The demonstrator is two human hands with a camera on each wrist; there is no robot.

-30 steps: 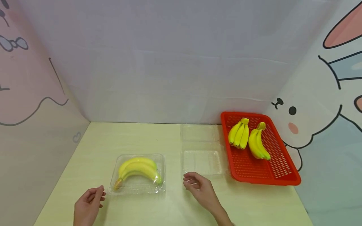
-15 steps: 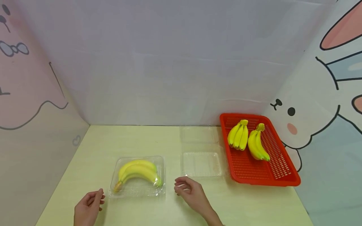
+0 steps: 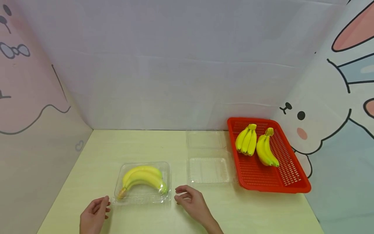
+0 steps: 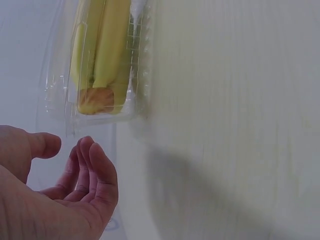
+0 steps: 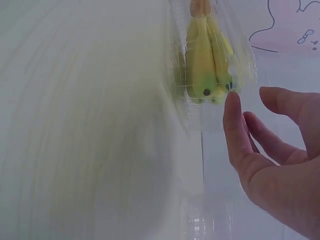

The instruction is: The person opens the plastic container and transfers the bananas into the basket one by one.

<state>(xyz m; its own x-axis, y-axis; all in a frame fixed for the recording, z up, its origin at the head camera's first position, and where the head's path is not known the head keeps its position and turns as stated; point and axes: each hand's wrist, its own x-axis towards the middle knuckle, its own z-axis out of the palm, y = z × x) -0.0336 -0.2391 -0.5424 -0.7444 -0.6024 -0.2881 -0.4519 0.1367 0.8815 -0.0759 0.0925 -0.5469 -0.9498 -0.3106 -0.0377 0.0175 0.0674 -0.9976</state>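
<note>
A closed clear plastic clamshell box (image 3: 143,182) holding a yellow banana bunch (image 3: 142,177) lies on the pale table near the front. My left hand (image 3: 94,216) hovers at the box's front-left corner, fingers loosely curled, holding nothing. My right hand (image 3: 190,202) sits just right of the box's front-right corner, fingers relaxed and apart from it. The left wrist view shows the box (image 4: 95,65) just beyond my left hand (image 4: 60,180). In the right wrist view the bananas' tips (image 5: 207,60) lie close to my right fingertips (image 5: 232,100).
An open empty clear clamshell (image 3: 208,159) lies right of centre. A red mesh basket (image 3: 292,182) at the right holds two banana bunches (image 3: 246,139) (image 3: 266,148). Panel walls close the table at the back and both sides.
My right hand has slid left from the empty clamshell toward the boxed bananas. My left hand has edged slightly right, closer to the box corner.
</note>
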